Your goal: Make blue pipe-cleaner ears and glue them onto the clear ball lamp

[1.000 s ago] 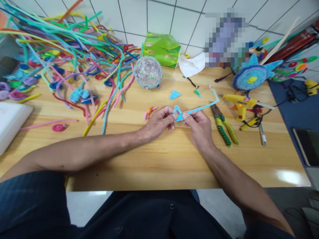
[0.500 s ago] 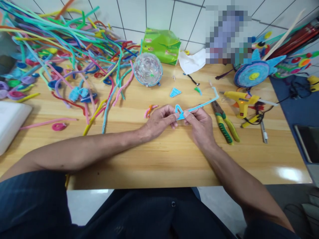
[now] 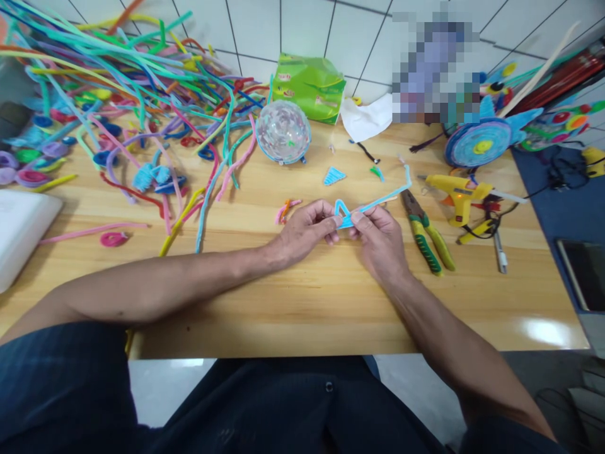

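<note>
White tiles (image 3: 255, 38) stand behind the wooden desk (image 3: 293, 315), and from where I'm standing the person's hands make the centre of the clock. Between them, over the desk, is a blue fuzzy stem (image 3: 385, 199), folded into a narrow peak at one end. The left hand (image 3: 307, 228) has its grip pinched on the folded part, thumb against fingers, seemingly to keep the bends from springing apart. Close beside it, the right hand (image 3: 382, 238) pinches the same stem, probably for control near the fold, while the spare length runs out toward two o'clock. A striped blue triangle (image 3: 334, 176) lies near twelve, in plain sight. Pliers (image 3: 425, 233) sit at three, handles toward the person, which looks handy for the right hand. Loose coloured stems (image 3: 142, 75) heap up at ten, leaving elbow room, I'd judge.
</note>
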`<state>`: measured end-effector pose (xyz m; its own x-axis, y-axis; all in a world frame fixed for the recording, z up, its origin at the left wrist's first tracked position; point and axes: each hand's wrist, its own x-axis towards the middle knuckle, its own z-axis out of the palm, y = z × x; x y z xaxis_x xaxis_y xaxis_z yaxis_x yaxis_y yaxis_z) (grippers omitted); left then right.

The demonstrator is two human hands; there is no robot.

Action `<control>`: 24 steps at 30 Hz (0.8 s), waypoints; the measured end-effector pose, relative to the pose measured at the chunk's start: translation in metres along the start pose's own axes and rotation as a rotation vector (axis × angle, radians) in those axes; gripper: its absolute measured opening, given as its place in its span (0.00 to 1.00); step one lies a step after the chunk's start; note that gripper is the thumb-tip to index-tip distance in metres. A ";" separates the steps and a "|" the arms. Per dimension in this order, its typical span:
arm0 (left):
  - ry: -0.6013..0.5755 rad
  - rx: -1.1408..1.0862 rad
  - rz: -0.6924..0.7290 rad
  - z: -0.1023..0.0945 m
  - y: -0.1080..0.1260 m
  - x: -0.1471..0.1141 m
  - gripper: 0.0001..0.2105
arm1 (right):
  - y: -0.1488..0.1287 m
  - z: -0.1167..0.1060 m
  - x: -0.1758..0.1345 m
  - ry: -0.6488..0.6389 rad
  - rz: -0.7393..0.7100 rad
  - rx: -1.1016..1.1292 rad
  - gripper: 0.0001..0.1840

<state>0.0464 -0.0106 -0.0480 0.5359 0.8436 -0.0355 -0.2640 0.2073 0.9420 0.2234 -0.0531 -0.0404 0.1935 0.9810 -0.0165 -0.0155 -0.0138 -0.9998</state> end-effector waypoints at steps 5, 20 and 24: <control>0.010 0.000 -0.019 0.002 0.001 0.000 0.11 | -0.001 0.001 -0.001 0.016 0.001 -0.010 0.17; 0.009 -0.019 -0.031 0.003 0.003 -0.002 0.09 | -0.003 0.001 -0.001 0.001 0.005 -0.023 0.14; 0.003 -0.021 -0.027 0.003 0.004 -0.002 0.09 | -0.003 0.002 -0.001 0.006 0.030 0.013 0.14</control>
<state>0.0471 -0.0128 -0.0431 0.5410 0.8387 -0.0621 -0.2660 0.2407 0.9335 0.2215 -0.0536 -0.0372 0.1984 0.9790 -0.0465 -0.0344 -0.0405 -0.9986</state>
